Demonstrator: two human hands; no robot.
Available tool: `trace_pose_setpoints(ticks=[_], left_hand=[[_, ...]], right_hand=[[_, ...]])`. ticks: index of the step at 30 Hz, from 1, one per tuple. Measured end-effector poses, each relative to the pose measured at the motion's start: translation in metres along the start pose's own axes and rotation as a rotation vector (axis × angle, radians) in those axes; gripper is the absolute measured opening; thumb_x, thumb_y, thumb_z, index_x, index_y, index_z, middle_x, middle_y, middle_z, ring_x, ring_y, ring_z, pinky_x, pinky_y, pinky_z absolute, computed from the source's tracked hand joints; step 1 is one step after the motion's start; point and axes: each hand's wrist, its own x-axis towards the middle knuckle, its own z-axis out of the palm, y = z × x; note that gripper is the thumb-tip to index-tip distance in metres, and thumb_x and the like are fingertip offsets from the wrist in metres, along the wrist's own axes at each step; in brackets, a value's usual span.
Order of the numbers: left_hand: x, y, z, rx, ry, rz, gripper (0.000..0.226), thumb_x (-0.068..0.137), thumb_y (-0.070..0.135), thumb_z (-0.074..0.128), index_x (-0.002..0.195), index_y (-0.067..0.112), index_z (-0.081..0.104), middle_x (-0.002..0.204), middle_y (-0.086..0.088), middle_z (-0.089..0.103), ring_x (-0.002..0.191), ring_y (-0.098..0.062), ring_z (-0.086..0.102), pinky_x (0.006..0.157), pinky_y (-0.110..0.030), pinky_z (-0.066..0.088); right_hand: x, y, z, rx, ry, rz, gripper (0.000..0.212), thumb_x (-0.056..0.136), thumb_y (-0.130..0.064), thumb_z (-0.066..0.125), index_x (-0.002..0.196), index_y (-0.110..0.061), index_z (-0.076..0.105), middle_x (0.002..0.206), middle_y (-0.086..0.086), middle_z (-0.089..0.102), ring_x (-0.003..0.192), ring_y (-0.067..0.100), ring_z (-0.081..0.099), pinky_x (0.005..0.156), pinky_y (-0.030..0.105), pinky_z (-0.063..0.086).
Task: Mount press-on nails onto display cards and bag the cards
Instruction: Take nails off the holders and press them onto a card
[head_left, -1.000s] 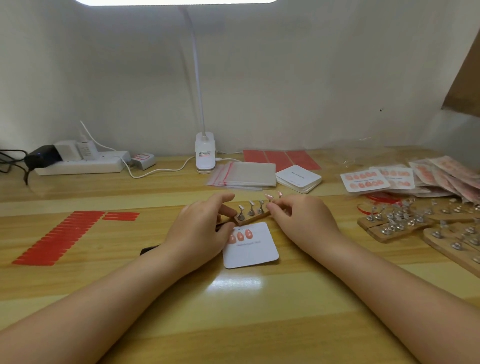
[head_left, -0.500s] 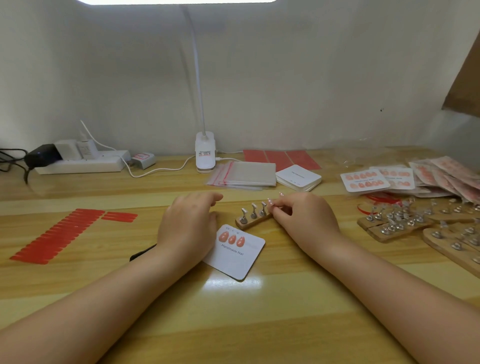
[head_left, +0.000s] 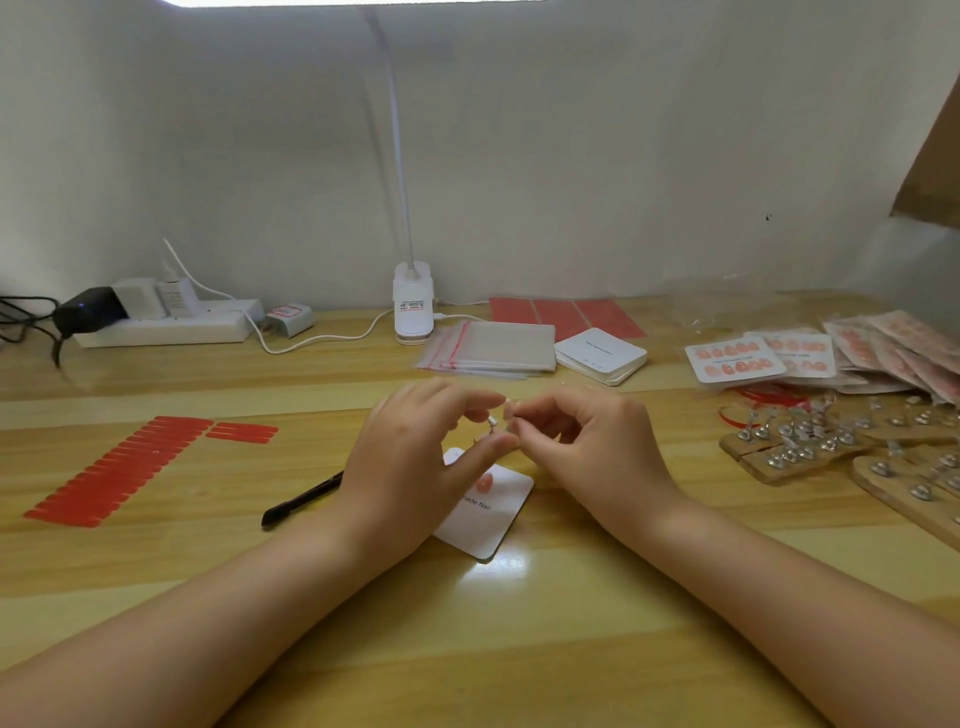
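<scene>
White display card (head_left: 485, 512) below your hands shows one pink nail mounted, others hidden. Left hand (head_left: 410, 467) pinches a metal stand (head_left: 492, 422); right hand (head_left: 587, 441) pinches a nail (head_left: 510, 413). Bagging not begun.

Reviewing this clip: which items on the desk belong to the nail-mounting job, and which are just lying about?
Job: display card, blank cards, zip bags, finished cards, wooden nail stands, red adhesive strips.
Lying about: power strip, lamp, black pen.
</scene>
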Motion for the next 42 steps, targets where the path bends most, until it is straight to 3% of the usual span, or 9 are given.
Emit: trace_pose_setpoints(ticks=[3,9,14,21,24,29,32,37,42], left_hand=[[0.000,-0.001,0.001,0.005,0.027,0.014,0.039,0.083,0.049,0.065,0.106,0.018,0.070,0.093,0.006,0.067,0.085,-0.016,0.059,0.076,-0.046,0.049],[0.000,-0.002,0.000,0.010,0.065,0.042,0.033,0.083,0.044,0.062,0.101,0.018,0.072,0.091,0.004,0.068,0.080,-0.018,0.059,0.070,-0.048,0.051],[-0.001,-0.004,0.000,0.021,0.092,0.061,0.019,0.083,0.029,0.066,0.096,0.017,0.075,0.087,0.004,0.069,0.080,-0.018,0.061,0.069,-0.050,0.051],[-0.001,-0.003,0.000,0.059,0.097,0.075,0.017,0.084,0.026,0.065,0.096,0.017,0.075,0.087,0.005,0.070,0.080,-0.016,0.062,0.072,-0.047,0.049],[0.000,-0.003,-0.001,0.070,0.080,0.067,0.018,0.086,0.026,0.063,0.096,0.017,0.075,0.088,0.005,0.070,0.083,-0.019,0.063,0.073,-0.047,0.047],[0.001,-0.003,-0.001,0.028,0.074,0.029,0.022,0.091,0.024,0.055,0.091,0.014,0.075,0.088,0.006,0.071,0.087,-0.019,0.063,0.077,-0.047,0.046],[0.001,-0.004,0.003,-0.118,0.083,-0.083,0.021,0.097,0.021,0.052,0.090,0.015,0.071,0.084,0.006,0.070,0.083,-0.013,0.065,0.077,-0.044,0.050],[0.004,-0.008,0.000,-0.412,0.123,-0.387,0.021,0.096,0.022,0.054,0.084,0.023,0.071,0.076,0.004,0.071,0.076,-0.001,0.065,0.074,-0.023,0.052],[0.006,-0.009,0.001,-0.574,0.127,-0.494,0.023,0.097,0.022,0.055,0.084,0.019,0.073,0.074,0.008,0.071,0.071,0.000,0.063,0.068,-0.015,0.050]], right_hand=[[-0.001,0.000,0.000,0.019,0.014,-0.079,0.009,0.079,-0.006,0.076,0.085,-0.014,0.077,0.073,-0.004,0.070,0.065,0.006,0.060,0.059,0.010,0.042],[-0.002,-0.001,0.002,-0.002,-0.004,-0.229,0.014,0.078,-0.005,0.075,0.088,-0.015,0.077,0.074,-0.008,0.068,0.067,0.006,0.060,0.060,0.017,0.048],[-0.002,-0.002,0.001,-0.021,-0.020,-0.274,0.009,0.078,-0.006,0.071,0.084,-0.011,0.075,0.073,-0.004,0.069,0.066,0.007,0.059,0.061,0.028,0.050],[-0.002,-0.003,0.000,-0.005,-0.034,-0.288,0.009,0.079,-0.005,0.070,0.084,-0.011,0.074,0.072,-0.002,0.068,0.066,0.010,0.060,0.061,0.030,0.050],[-0.002,-0.002,0.000,0.000,-0.037,-0.293,0.011,0.079,-0.002,0.071,0.085,-0.010,0.074,0.073,-0.002,0.068,0.067,0.009,0.060,0.062,0.028,0.051],[-0.003,-0.001,0.001,0.000,-0.045,-0.330,0.014,0.078,0.002,0.072,0.087,-0.009,0.074,0.075,-0.002,0.069,0.069,0.003,0.058,0.064,0.013,0.047],[-0.002,-0.001,0.000,0.018,-0.059,-0.302,0.014,0.078,0.003,0.072,0.086,-0.008,0.074,0.074,-0.004,0.068,0.068,-0.002,0.057,0.065,0.009,0.044],[-0.003,-0.004,-0.001,0.045,-0.065,-0.240,0.010,0.080,0.000,0.073,0.082,-0.010,0.073,0.071,-0.012,0.065,0.067,-0.002,0.058,0.063,0.009,0.044],[0.007,0.001,-0.011,0.179,0.078,0.052,0.005,0.085,-0.016,0.073,0.081,-0.019,0.071,0.065,-0.007,0.066,0.060,0.002,0.058,0.058,0.015,0.046]])
